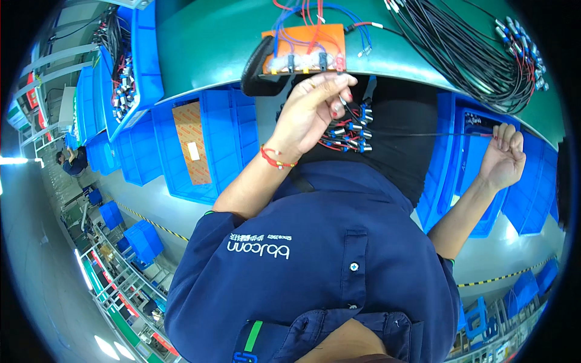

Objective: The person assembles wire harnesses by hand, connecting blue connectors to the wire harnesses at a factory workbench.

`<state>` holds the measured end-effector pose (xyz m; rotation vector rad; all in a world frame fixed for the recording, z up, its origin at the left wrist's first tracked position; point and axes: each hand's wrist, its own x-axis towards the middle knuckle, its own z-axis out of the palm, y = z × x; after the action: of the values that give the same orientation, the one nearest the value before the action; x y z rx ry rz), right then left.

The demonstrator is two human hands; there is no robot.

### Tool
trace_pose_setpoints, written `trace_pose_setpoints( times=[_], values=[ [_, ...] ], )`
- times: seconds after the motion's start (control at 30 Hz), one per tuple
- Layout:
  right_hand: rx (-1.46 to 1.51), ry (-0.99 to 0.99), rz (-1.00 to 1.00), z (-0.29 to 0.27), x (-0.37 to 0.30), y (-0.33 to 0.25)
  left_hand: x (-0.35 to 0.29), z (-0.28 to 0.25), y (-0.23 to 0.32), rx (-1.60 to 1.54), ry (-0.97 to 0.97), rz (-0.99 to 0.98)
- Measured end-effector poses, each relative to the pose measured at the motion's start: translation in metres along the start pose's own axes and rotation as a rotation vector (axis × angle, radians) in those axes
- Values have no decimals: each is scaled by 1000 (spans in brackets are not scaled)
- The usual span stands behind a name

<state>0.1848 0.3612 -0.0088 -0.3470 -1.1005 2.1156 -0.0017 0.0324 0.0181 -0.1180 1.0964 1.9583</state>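
My left hand is closed in a pinch just below an orange board at the table edge. Its fingertips are by a red connector on the board, and what they hold is too small to make out. On my lap lies a bunch of black cables with metal plug ends. A thin black cable stretches from there to the right, where my closed right hand grips its reddish end. Blue and red wires rise from the board.
The green table carries a thick coil of black cables at the right. A black curved piece sits left of the board. Blue bins stand below the edge; another blue bin with cables is at the far left.
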Motion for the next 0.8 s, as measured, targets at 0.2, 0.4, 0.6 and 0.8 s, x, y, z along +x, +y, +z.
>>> trace_pose_setpoints(
  times=[0.2,0.4,0.6,0.8],
  values=[
    [68,25,-9,-8,-3,-4,-6,15,8,144,-83,6],
    [54,66,-7,-11,-4,-2,-1,16,1,190,-38,73],
    [26,48,-56,-16,2,-24,-32,30,4,434,-188,-17],
    [152,-58,-119,-25,32,-89,-6,56,48,568,-162,394]
  ],
)
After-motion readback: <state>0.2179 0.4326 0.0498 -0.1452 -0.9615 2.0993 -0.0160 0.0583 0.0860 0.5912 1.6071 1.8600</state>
